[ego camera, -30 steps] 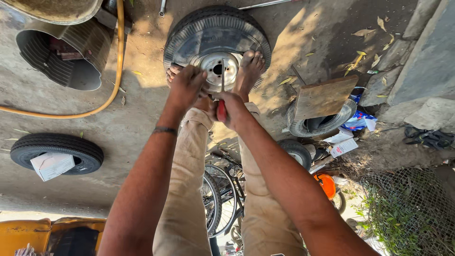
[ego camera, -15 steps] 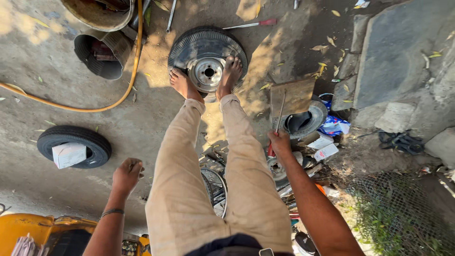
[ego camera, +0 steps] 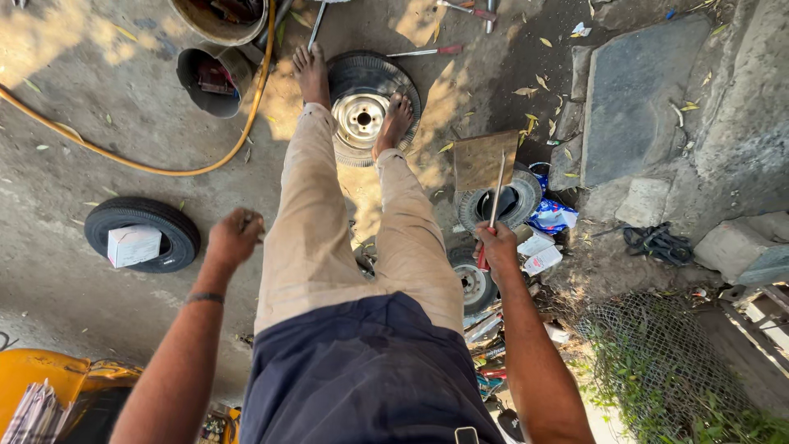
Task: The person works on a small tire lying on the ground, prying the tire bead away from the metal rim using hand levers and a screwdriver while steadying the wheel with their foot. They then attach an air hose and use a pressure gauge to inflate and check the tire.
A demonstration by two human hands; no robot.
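A small wheel with a white metal rim lies flat on the ground at the top centre. My bare feet rest on it, one at its left edge and one on its right side. My right hand is shut around a long thin metal bar with a red grip, held upright over the clutter on the right. Beside my left thigh, my left hand is curled into a fist; I see nothing in it.
A black tyre holding a white box lies left. An orange hose, two buckets, hand tools, a wooden board, more small tyres, stone slabs and wire mesh surround me.
Both hands left the wheel's rim and drew back to my sides as the view rose. My right hand picked up the metal bar. My feet stay on the wheel.
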